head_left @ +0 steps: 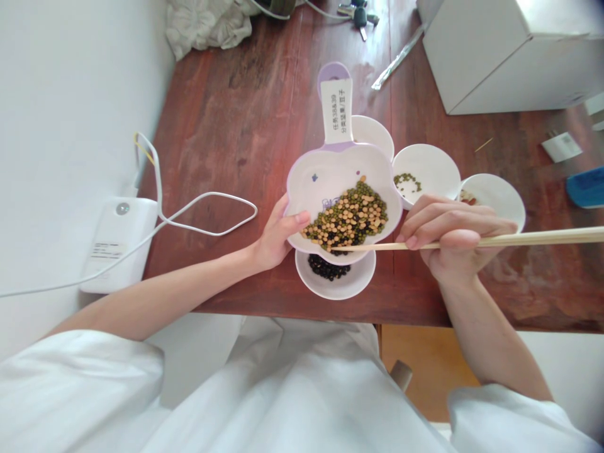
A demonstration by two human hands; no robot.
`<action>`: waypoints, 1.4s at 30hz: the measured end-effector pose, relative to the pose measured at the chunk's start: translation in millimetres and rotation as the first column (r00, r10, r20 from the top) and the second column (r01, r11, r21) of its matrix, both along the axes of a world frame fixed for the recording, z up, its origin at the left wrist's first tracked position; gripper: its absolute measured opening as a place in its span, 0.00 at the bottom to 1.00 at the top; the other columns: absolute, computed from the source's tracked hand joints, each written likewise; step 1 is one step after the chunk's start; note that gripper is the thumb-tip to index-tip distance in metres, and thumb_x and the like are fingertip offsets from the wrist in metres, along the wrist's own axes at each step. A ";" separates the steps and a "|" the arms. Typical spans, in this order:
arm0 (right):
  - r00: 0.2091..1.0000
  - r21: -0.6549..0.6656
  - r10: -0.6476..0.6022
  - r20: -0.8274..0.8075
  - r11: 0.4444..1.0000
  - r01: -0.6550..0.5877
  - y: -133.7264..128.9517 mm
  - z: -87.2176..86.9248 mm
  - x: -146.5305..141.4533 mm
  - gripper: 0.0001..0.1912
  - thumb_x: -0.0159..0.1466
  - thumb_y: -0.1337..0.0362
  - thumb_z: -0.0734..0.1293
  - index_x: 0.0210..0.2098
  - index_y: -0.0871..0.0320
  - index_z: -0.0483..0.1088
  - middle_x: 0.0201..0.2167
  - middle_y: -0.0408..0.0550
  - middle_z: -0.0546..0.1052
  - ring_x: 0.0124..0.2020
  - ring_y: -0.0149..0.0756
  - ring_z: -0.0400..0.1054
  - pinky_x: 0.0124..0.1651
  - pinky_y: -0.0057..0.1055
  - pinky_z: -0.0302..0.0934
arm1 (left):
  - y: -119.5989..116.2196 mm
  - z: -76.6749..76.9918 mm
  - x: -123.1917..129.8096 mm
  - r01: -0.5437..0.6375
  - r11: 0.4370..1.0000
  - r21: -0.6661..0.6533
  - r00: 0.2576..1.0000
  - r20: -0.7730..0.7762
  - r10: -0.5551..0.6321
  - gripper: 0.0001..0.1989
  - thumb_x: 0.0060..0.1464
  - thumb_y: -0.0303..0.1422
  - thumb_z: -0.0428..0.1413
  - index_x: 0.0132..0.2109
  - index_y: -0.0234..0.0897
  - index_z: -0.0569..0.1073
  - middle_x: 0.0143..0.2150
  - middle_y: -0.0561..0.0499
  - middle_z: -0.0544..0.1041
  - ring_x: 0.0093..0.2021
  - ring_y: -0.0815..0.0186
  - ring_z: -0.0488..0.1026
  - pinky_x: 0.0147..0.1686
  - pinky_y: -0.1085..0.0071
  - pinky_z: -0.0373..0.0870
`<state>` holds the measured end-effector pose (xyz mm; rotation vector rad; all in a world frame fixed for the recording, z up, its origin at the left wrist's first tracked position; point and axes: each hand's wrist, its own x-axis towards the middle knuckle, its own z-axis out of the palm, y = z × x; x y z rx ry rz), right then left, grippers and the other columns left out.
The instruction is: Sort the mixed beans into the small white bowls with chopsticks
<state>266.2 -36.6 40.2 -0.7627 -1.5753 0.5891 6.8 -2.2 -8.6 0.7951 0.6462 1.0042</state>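
Observation:
My left hand (278,236) grips the left edge of a purple-rimmed, flower-shaped bowl (311,167), its thumb over the rim. Mixed green, yellow and black beans (353,211) lie in the bowl's lower right part. A labelled handle points away from me. My right hand (455,236) is closed on wooden chopsticks (533,239), their tips at the bowl's near edge by the beans. Partly under that edge, a white bowl (330,290) holds black beans (328,267). Right of the held bowl, another white bowl (431,167) contains some green beans (408,182).
Behind the held bowl is a white bowl (377,135); one more (503,192) stands right. A white box (491,63), keys (361,19) and a blue object (587,189) are on the table (226,145). A cable (207,195) and white device (117,245) lie left.

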 end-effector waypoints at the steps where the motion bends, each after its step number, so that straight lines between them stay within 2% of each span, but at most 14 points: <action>1: 1.000 -0.002 0.006 -0.001 1.000 -0.006 0.1 0.3 0.0 0.27 0.75 0.44 0.71 0.25 0.53 0.82 0.19 0.46 0.79 0.19 0.39 0.74 0.23 0.40 0.64 | -0.2 -1.2 -0.3 0.004 1.000 -0.001 1.000 0.004 -0.004 0.32 0.48 0.51 0.73 0.56 0.41 0.81 0.52 0.46 0.89 0.61 0.41 0.84 0.58 0.49 0.83; 6: 1.000 -0.050 0.009 -0.011 0.999 -0.009 0.7 1.9 -0.3 0.29 0.74 0.43 0.71 0.23 0.54 0.81 0.18 0.47 0.79 0.20 0.39 0.74 0.24 0.38 0.63 | -1.0 -4.9 -3.0 0.012 1.000 -0.009 1.000 -0.027 -0.012 0.34 0.48 0.51 0.73 0.59 0.41 0.79 0.53 0.45 0.89 0.60 0.40 0.84 0.58 0.47 0.82; 11: 0.998 -0.111 0.047 -0.035 0.993 -0.051 1.9 0.8 1.2 0.29 0.75 0.44 0.70 0.24 0.55 0.81 0.20 0.49 0.80 0.22 0.40 0.77 0.25 0.38 0.64 | -3.4 -0.4 -5.9 0.022 0.999 -0.045 0.998 -0.064 -0.025 0.36 0.47 0.52 0.73 0.60 0.42 0.80 0.54 0.46 0.88 0.59 0.40 0.84 0.57 0.49 0.82; 17: 0.995 -0.173 0.050 -0.089 0.983 -0.065 2.4 -2.4 4.3 0.31 0.75 0.43 0.69 0.24 0.55 0.82 0.18 0.48 0.78 0.19 0.39 0.73 0.24 0.39 0.63 | -6.7 4.1 -7.2 0.034 0.998 -0.061 0.996 -0.080 -0.039 0.41 0.47 0.55 0.73 0.64 0.40 0.78 0.58 0.42 0.87 0.62 0.37 0.82 0.62 0.46 0.80; 22: 0.988 -0.176 0.106 -0.115 0.976 -0.126 3.4 -1.9 4.9 0.30 0.77 0.45 0.68 0.25 0.56 0.82 0.18 0.48 0.78 0.17 0.37 0.71 0.24 0.38 0.64 | -8.5 6.8 -8.2 0.039 0.998 -0.057 0.996 -0.078 -0.044 0.41 0.48 0.54 0.74 0.64 0.39 0.79 0.62 0.40 0.85 0.66 0.37 0.79 0.68 0.46 0.75; 25: 0.978 -0.189 0.117 -0.172 0.970 -0.150 2.9 -1.5 5.7 0.32 0.78 0.44 0.66 0.24 0.56 0.80 0.17 0.47 0.78 0.16 0.35 0.69 0.22 0.37 0.62 | -9.8 6.6 -9.6 0.023 0.998 -0.065 0.997 -0.078 -0.028 0.40 0.49 0.54 0.73 0.64 0.40 0.80 0.63 0.39 0.85 0.68 0.37 0.78 0.68 0.45 0.75; 27: 0.979 -0.193 0.084 -0.188 0.974 -0.121 2.2 -1.3 6.0 0.33 0.78 0.43 0.65 0.23 0.56 0.79 0.17 0.46 0.77 0.17 0.35 0.69 0.22 0.36 0.60 | -10.2 5.9 -10.8 0.029 0.997 -0.071 0.997 -0.074 -0.034 0.40 0.49 0.53 0.73 0.65 0.39 0.80 0.61 0.39 0.86 0.67 0.37 0.78 0.67 0.45 0.76; 31: 0.987 -0.157 0.001 -0.160 0.987 -0.026 0.8 -0.5 4.2 0.32 0.78 0.44 0.65 0.23 0.55 0.78 0.17 0.45 0.77 0.18 0.35 0.69 0.22 0.37 0.60 | -9.0 6.5 -11.7 0.051 0.996 -0.080 0.996 -0.075 -0.057 0.42 0.49 0.53 0.73 0.66 0.39 0.79 0.57 0.39 0.88 0.64 0.37 0.81 0.63 0.45 0.79; 34: 0.994 -0.082 -0.010 -0.105 0.997 0.002 -1.4 0.7 2.8 0.30 0.78 0.47 0.67 0.24 0.56 0.78 0.18 0.46 0.77 0.18 0.36 0.70 0.22 0.38 0.61 | -7.2 9.5 -10.4 0.057 0.996 -0.064 0.996 -0.070 -0.061 0.41 0.49 0.54 0.73 0.65 0.38 0.80 0.54 0.40 0.88 0.65 0.35 0.80 0.63 0.45 0.80; 37: 1.000 -0.004 0.023 0.002 1.000 -0.023 -3.9 1.7 5.1 0.26 0.78 0.51 0.68 0.27 0.57 0.80 0.21 0.47 0.80 0.19 0.38 0.73 0.22 0.39 0.63 | -6.2 12.4 -9.1 0.047 0.998 -0.043 0.997 -0.060 -0.049 0.39 0.48 0.53 0.74 0.63 0.38 0.81 0.56 0.40 0.88 0.69 0.34 0.77 0.66 0.45 0.78; 42: 0.996 0.000 0.083 0.042 0.997 -0.083 -5.2 0.6 12.3 0.26 0.79 0.50 0.67 0.28 0.58 0.80 0.23 0.48 0.81 0.21 0.39 0.74 0.24 0.39 0.66 | -6.9 14.3 -8.7 0.047 0.995 -0.087 0.996 -0.074 -0.054 0.41 0.47 0.54 0.75 0.64 0.38 0.81 0.58 0.39 0.87 0.68 0.34 0.78 0.65 0.44 0.78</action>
